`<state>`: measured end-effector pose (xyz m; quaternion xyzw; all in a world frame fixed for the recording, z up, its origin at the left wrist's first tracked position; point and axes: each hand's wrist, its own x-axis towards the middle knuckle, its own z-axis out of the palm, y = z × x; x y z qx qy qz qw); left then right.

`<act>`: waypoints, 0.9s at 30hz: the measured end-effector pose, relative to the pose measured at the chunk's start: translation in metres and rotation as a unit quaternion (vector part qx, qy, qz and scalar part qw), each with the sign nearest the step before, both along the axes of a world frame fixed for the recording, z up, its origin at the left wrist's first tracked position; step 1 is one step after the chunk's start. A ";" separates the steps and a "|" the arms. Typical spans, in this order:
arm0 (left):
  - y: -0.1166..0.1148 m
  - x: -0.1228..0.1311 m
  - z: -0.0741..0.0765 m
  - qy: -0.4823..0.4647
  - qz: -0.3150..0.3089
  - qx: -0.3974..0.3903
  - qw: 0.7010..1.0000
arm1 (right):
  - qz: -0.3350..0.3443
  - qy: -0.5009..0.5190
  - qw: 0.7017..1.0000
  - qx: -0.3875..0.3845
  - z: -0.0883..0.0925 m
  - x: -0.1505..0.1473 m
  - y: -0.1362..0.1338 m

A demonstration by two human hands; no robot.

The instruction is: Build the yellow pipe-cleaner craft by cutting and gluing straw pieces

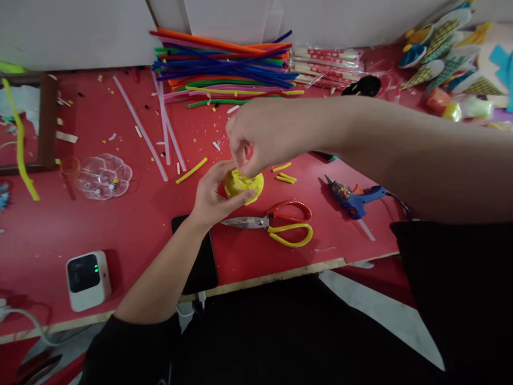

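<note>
A round yellow bundle (243, 186) is held above the red table (144, 224). My left hand (214, 195) grips it from the left, thumb across its near side and fingers along the far edge. Over its top edge, my right hand (252, 139) is pinched with fingertips pointing down; whatever is between them is too small to make out. Just below the bundle lie scissors (267, 222) with one red and one yellow handle. Short yellow pieces (286, 178) rest to the right, and a longer yellow strip (191, 170) is on the left.
Colourful pipe cleaners (224, 64) are piled at the back. A blue glue gun (355, 200) lies at the right, a black phone (202, 262) near the front edge. Left are a clear flower-shaped tray (105, 178), a white device (88, 280) and a brown frame (48, 123).
</note>
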<state>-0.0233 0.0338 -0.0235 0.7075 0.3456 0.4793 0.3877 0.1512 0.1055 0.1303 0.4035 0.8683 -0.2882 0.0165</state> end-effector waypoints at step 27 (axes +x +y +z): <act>0.000 0.003 0.006 0.008 -0.006 -0.008 1.000 | 0.077 -0.112 0.990 0.048 0.003 -0.008 -0.006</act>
